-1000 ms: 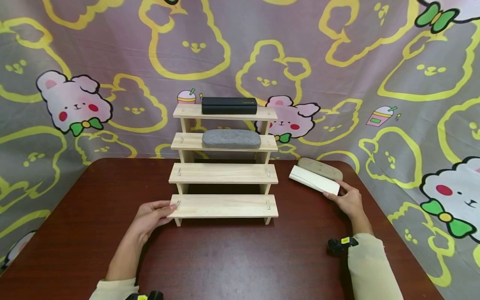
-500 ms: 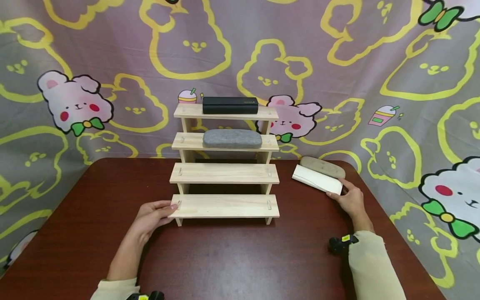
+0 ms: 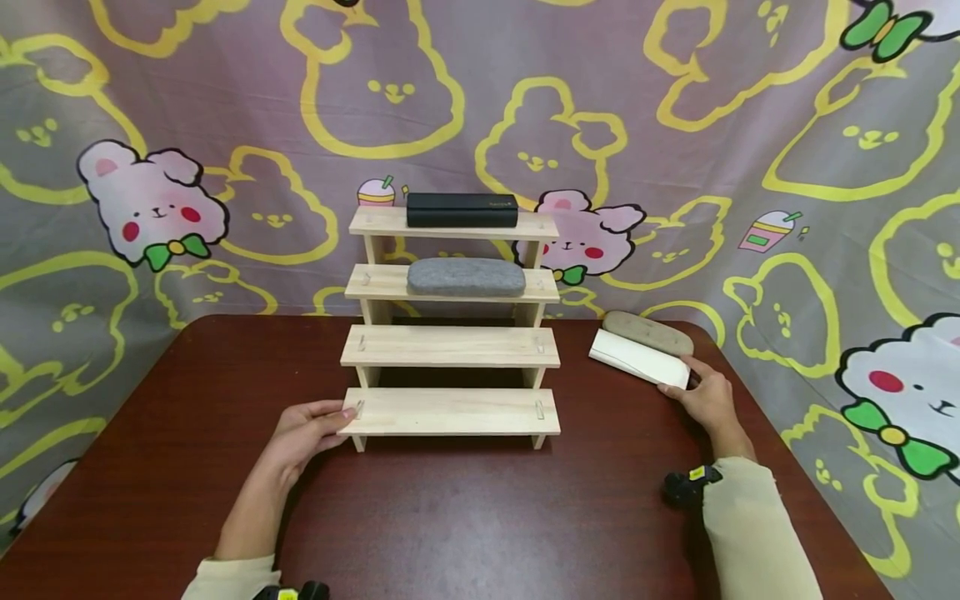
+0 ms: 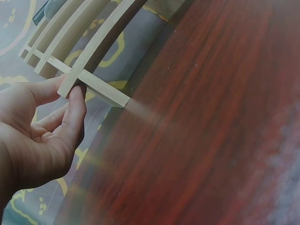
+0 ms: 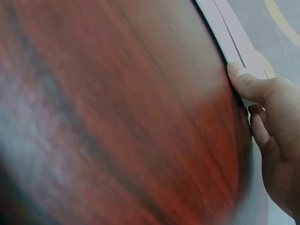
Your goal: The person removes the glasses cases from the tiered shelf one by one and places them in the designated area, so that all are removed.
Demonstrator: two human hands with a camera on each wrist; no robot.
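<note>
My left hand pinches the left end of the lowest step of a pale wooden four-tier display stand, thumb on top, fingers below; the left wrist view shows the same grip. At the table's back right, my right hand holds the near right end of a white glasses case between thumb and fingers. This case lies slanted, right beside a beige glasses case behind it. On the top tier sits a black glasses case, and the second holds a grey felt glasses case. The two lower tiers are bare.
The dark red-brown table has rounded back corners, one close behind the beige case. A patterned cloth hangs behind the table and along its sides. Each wrist wears a small black camera.
The right hand and the white case have shifted slightly right, and the beige case lies a touch farther back. The left hand keeps its grip on the stand. The head view has drifted a little.
</note>
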